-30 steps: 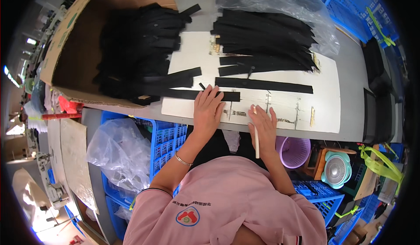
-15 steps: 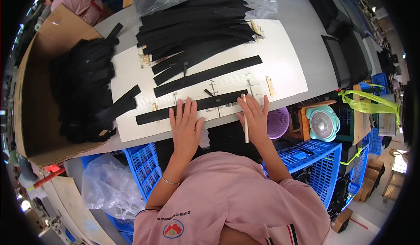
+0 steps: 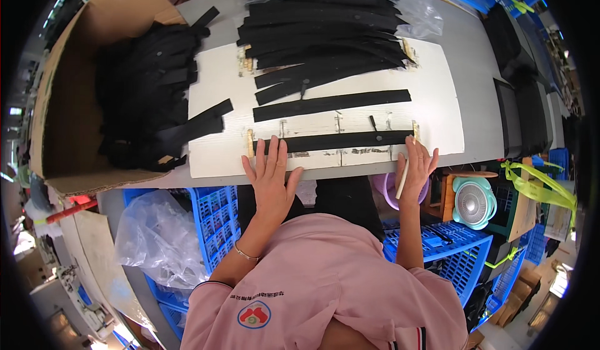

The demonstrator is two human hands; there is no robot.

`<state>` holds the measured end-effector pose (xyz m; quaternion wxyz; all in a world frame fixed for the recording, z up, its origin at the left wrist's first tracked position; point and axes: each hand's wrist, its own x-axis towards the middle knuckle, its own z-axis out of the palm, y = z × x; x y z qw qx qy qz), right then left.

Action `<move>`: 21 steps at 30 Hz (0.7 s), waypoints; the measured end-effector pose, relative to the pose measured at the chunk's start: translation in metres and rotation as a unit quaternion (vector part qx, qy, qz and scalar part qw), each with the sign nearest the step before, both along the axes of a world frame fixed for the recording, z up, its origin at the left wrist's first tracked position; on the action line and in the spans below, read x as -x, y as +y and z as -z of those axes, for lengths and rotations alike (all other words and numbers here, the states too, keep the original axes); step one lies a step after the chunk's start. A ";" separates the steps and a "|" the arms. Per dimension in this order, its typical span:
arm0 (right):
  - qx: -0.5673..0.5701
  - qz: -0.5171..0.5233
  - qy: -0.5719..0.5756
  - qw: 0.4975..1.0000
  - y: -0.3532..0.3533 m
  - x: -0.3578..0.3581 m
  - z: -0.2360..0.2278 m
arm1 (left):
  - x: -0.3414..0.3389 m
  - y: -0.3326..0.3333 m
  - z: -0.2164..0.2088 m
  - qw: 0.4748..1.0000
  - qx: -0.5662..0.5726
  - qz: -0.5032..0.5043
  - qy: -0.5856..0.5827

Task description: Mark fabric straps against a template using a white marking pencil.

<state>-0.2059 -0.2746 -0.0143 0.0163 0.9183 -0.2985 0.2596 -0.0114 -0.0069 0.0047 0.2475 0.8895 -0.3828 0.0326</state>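
A black fabric strip (image 3: pixel 337 140) with a small round dot lies along the near edge of a white board (image 3: pixel 437 112), between two yellowish stops. My left hand (image 3: pixel 270 181) rests with spread fingers, its fingertips on the strip's left end. At the right end, the fingertips of my right hand (image 3: pixel 415 172) touch the strip. A slim white stick (image 3: pixel 402 181), pencil-like, is tucked in that hand and points down toward me. A second black strip (image 3: pixel 331 104) lies parallel behind, with a small black piece (image 3: pixel 372 122) between the two.
Many black strips are piled (image 3: pixel 319 31) at the board's back beside clear plastic (image 3: pixel 412 12). A cardboard box (image 3: pixel 62 125) full of black strips stands left. Below the table's right side are a purple basket (image 3: pixel 384 190), a teal fan (image 3: pixel 473 203) and a blue crate (image 3: pixel 462 256).
The near strip has been straightened and now lies between the stops. My right hand has moved to its right end with the stick. The whole view has shifted.
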 end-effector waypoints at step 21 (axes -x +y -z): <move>-0.381 -0.242 -0.162 0.877 0.089 -0.129 -0.059 | -0.012 0.010 0.003 1.000 0.011 -0.023 0.007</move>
